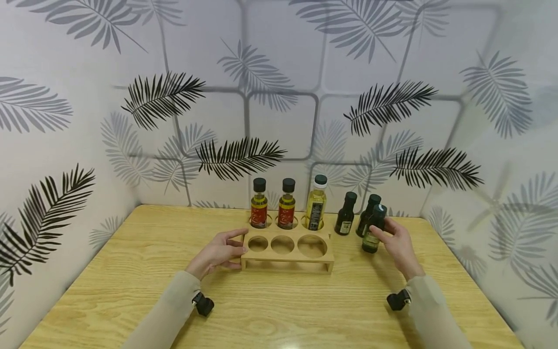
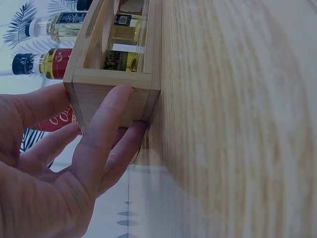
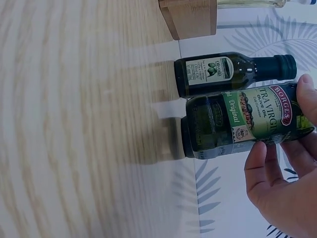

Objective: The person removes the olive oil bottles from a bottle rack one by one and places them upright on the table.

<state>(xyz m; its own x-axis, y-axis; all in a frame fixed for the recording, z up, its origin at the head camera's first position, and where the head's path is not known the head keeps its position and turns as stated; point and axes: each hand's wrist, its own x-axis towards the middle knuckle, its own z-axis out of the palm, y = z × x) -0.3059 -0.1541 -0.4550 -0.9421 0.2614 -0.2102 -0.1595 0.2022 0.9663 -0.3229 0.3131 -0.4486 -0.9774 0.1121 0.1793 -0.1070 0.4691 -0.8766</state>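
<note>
Inspecting the hands first: the right hand (image 1: 396, 245) grasps a Borges olive oil bottle (image 3: 252, 116), thumb on one side and fingers on the other, holding it near upright to the right of the wooden rack (image 1: 270, 255). Whether the base touches the table (image 1: 279, 315) cannot be confirmed. The left hand (image 1: 221, 251) has its fingers spread apart, the tips resting against the rack's left end, not clenched. The rack stands on the table in two tiers. Its rear tier contains a red-labelled bottle (image 1: 259, 218), a second red-labelled bottle (image 1: 286, 218) beside it, and a clear bottle of yellow oil (image 1: 316, 203) at the right; three round holes show in the front tier. Just right of the rack stands a dark bottle (image 1: 345, 215); another dark bottle (image 1: 364, 222) is partly hidden behind the held one.
</note>
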